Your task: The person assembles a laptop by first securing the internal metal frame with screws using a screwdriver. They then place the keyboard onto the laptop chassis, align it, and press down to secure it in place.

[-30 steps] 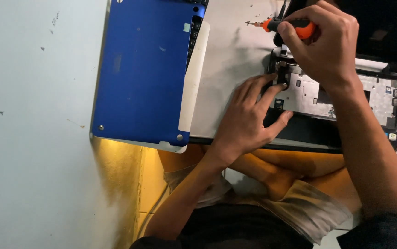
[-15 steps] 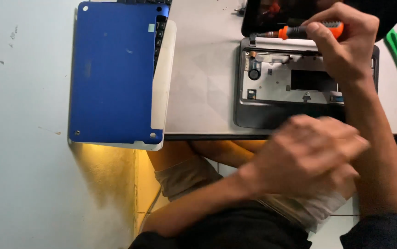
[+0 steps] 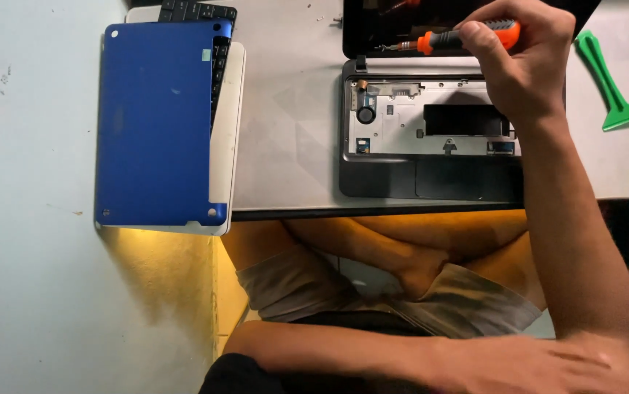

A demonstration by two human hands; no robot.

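Observation:
My right hand is closed around an orange-and-black screwdriver, which lies level, its tip pointing left over the hinge edge of an opened laptop. The laptop's grey base has its keyboard removed, baring a metal tray with slots and a round part at the left. Behind it is the dark screen. My left hand is low at the bottom right, down by my lap and away from the table. It is blurred and partly cut off by the frame edge.
A blue laptop cover lies at the left on a white panel, overhanging the table's front edge. A black keyboard sticks out behind it. A green plastic pry tool lies at the right on the white table.
My left hand has left the laptop base and dropped to my lap. The view has shifted, and the right hand still holds the screwdriver over the laptop's hinge.

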